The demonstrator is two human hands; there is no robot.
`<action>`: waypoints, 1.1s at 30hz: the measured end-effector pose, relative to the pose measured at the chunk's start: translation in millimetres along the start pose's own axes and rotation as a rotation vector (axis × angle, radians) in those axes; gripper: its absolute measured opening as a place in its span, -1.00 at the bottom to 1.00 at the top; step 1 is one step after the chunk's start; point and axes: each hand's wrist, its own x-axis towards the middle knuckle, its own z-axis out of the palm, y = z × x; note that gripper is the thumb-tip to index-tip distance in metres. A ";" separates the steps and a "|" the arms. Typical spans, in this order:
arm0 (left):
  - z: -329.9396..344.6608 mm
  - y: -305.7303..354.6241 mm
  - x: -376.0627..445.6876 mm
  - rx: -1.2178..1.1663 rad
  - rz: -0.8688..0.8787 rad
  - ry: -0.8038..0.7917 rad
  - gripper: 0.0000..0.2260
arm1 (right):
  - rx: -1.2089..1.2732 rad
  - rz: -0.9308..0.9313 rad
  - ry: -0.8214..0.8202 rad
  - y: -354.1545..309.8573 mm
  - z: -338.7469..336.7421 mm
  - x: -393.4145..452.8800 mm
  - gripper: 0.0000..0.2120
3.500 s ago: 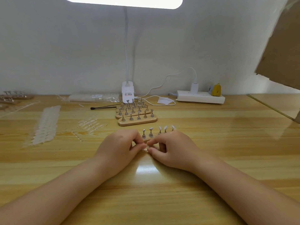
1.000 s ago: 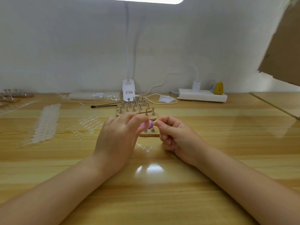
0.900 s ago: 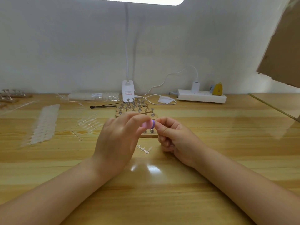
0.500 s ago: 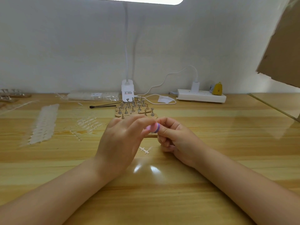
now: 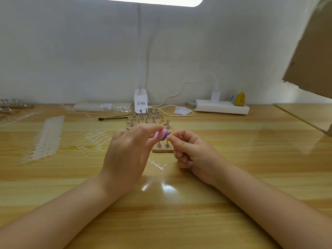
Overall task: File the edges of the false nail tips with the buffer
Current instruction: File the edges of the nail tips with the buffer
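My left hand is raised above the table and pinches a small pink and purple buffer between thumb and fingertips. My right hand is beside it and pinches a tiny clear false nail tip against the buffer's purple end. Just behind the hands a small wooden stand with metal pegs rests on the table. An empty white plastic sprue lies on the table between my hands.
More wooden peg stands sit farther back, with a black brush to their left. Strips of clear nail tips lie at the left. A lamp base, a power strip and a cardboard sheet stand behind and to the right.
Since 3.5 s ago both hands lifted off the table, and the left hand now holds the buffer. Over the last second the buffer has shifted slightly against the tip; the sprue stays on the table.
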 end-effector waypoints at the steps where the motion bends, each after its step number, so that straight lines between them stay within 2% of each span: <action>1: 1.0 2.4 0.5 0.002 0.039 0.000 -0.82 | -0.006 -0.006 -0.003 0.3 0.5 -0.1 -0.87; 3: 2.8 4.1 -0.2 0.060 0.042 -0.045 -0.81 | -0.003 -0.008 -0.008 -0.3 0.1 -0.4 -0.87; 6: 0.8 -1.6 -0.7 0.118 -0.072 -0.070 -0.81 | 0.009 0.010 0.004 -2.0 -0.3 -1.1 -0.88; 9: -0.4 2.7 1.2 0.005 -0.018 -0.008 -0.80 | -0.006 0.003 -0.001 -1.9 1.6 -1.2 -0.88; 11: 0.1 7.3 2.0 -0.034 -0.005 -0.033 -0.76 | 0.002 0.005 -0.004 -2.4 1.1 -1.8 -0.86; 13: -0.4 5.6 1.5 -0.031 -0.102 -0.091 -0.75 | 0.016 0.011 0.003 -2.8 -0.1 -2.1 -0.87; 15: -0.7 2.4 1.5 -0.032 -0.157 -0.078 -0.76 | 0.015 0.007 0.021 -2.3 0.0 -1.5 -0.88; 18: -0.7 6.5 3.9 -0.090 -0.035 0.030 -0.80 | 0.010 -0.005 0.022 -0.4 1.3 -0.5 -0.89; 20: 1.5 6.7 2.2 -0.048 0.041 -0.033 -0.82 | 0.024 -0.002 0.006 -0.8 0.2 -0.7 -0.90; 24: 0.6 -2.2 -2.4 0.145 -0.016 -0.069 -0.73 | 0.039 0.034 0.036 -1.8 -1.6 -0.1 -0.95; 27: -1.7 2.5 -1.3 0.130 0.050 -0.025 -0.81 | 0.042 0.037 0.048 -3.1 -2.1 0.5 -0.92; 33: -4.4 1.1 2.7 0.136 0.082 0.040 -0.79 | 0.088 0.064 0.055 -4.8 -2.5 0.6 -0.95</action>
